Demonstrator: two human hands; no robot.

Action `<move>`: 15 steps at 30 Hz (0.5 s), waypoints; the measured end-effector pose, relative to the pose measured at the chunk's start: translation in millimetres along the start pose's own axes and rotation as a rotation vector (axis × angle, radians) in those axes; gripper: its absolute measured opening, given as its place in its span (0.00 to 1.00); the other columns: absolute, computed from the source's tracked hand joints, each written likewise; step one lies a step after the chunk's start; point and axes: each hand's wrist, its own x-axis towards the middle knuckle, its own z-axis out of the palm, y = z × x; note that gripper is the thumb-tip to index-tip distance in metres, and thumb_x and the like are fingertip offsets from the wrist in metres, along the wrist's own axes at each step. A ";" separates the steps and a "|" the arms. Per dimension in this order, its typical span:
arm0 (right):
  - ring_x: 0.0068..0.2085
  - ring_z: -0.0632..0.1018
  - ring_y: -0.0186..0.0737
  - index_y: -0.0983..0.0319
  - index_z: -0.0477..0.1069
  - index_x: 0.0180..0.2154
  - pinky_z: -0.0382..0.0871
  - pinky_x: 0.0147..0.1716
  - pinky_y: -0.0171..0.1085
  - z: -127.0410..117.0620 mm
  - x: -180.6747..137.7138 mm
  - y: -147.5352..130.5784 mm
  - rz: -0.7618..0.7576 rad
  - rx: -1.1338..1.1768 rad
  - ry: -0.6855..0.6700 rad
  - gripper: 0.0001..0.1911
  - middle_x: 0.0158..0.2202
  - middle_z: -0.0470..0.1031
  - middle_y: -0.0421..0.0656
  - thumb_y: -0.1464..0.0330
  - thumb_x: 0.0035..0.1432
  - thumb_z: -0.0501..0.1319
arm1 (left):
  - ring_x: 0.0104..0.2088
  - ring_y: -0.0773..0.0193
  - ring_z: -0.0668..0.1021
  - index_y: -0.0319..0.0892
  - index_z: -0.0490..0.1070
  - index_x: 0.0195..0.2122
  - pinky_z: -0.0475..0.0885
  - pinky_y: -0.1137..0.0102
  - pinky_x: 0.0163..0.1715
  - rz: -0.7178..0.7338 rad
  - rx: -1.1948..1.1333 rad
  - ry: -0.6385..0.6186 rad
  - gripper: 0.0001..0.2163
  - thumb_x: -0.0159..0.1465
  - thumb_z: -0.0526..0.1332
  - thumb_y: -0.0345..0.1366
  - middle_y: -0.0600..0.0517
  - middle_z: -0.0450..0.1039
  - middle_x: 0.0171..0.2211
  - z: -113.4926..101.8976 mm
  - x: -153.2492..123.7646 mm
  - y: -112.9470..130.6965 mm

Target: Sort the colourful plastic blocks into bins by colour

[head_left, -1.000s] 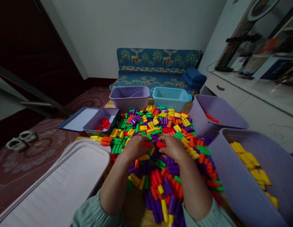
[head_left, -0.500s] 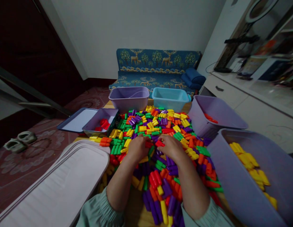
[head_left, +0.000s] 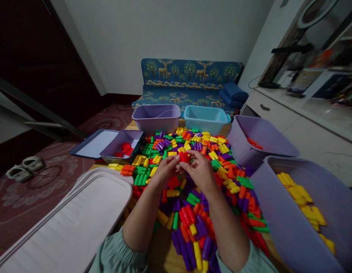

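Over the middle of a heap of plastic building blocks (head_left: pixel 194 197), my two hands meet on a red block (head_left: pixel 184 157). My left hand (head_left: pixel 165 169) pinches its left side, and my right hand (head_left: pixel 201 169) has thumb and fingers closed on its right side. Fingers cover part of the block, so I cannot tell whether it is one piece or two joined. Around and below the hands lie red, green, yellow, orange and purple blocks, some joined in rows.
A purple bin (head_left: pixel 156 118) and a blue bin (head_left: pixel 206 118) stand at the back. On the right are a bin with red-orange blocks (head_left: pixel 253 143) and one with yellow blocks (head_left: pixel 302 193). At left are a tin (head_left: pixel 113 149) with red blocks and stacked white lids (head_left: pixel 79 220).
My hands have lifted slightly and come together. Red pieces that were held apart, one by each hand, are now together between the fingertips.
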 end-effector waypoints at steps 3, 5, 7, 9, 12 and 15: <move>0.30 0.76 0.37 0.61 0.73 0.48 0.70 0.33 0.36 2.4 -2.7 -5.3 -0.011 -0.092 -0.018 0.22 0.40 0.79 0.46 0.61 0.51 0.66 | 0.25 0.70 0.73 0.37 0.74 0.34 0.71 0.75 0.27 -0.039 -0.078 -0.058 0.21 0.50 0.70 0.51 0.52 0.72 0.26 0.7 0.7 -3.0; 0.34 0.78 0.40 0.60 0.74 0.47 0.70 0.36 0.37 2.9 -3.4 -6.0 -0.026 -0.158 -0.012 0.19 0.40 0.79 0.45 0.64 0.52 0.65 | 0.25 0.70 0.74 0.37 0.75 0.35 0.72 0.75 0.27 -0.050 -0.084 -0.095 0.22 0.54 0.67 0.54 0.51 0.73 0.27 0.7 1.2 -5.0; 0.36 0.78 0.42 0.58 0.74 0.47 0.70 0.38 0.38 2.7 -3.5 -5.5 -0.033 -0.203 -0.006 0.17 0.38 0.80 0.44 0.66 0.53 0.63 | 0.26 0.70 0.74 0.37 0.75 0.37 0.72 0.74 0.28 -0.042 -0.045 -0.133 0.23 0.54 0.67 0.54 0.50 0.74 0.29 1.4 0.7 -6.2; 0.37 0.79 0.43 0.58 0.74 0.48 0.70 0.39 0.38 2.3 -3.4 -5.4 -0.029 -0.231 -0.011 0.17 0.38 0.80 0.45 0.68 0.54 0.61 | 0.28 0.70 0.74 0.37 0.76 0.39 0.71 0.75 0.30 -0.013 0.019 -0.153 0.23 0.52 0.69 0.52 0.50 0.74 0.31 2.8 -0.6 -6.6; 0.39 0.79 0.44 0.59 0.73 0.49 0.71 0.40 0.39 2.2 -3.4 -7.2 -0.026 -0.261 -0.040 0.19 0.39 0.80 0.46 0.70 0.54 0.59 | 0.29 0.70 0.74 0.37 0.76 0.39 0.69 0.76 0.30 0.035 0.087 -0.118 0.22 0.50 0.72 0.48 0.51 0.74 0.31 4.6 -2.4 -6.2; 0.40 0.79 0.44 0.59 0.71 0.51 0.71 0.41 0.39 3.2 -3.7 -9.4 -0.022 -0.236 -0.063 0.20 0.40 0.80 0.46 0.69 0.55 0.59 | 0.27 0.70 0.74 0.36 0.76 0.38 0.69 0.76 0.29 0.051 0.122 -0.066 0.21 0.50 0.71 0.49 0.51 0.74 0.29 4.8 -2.9 -5.4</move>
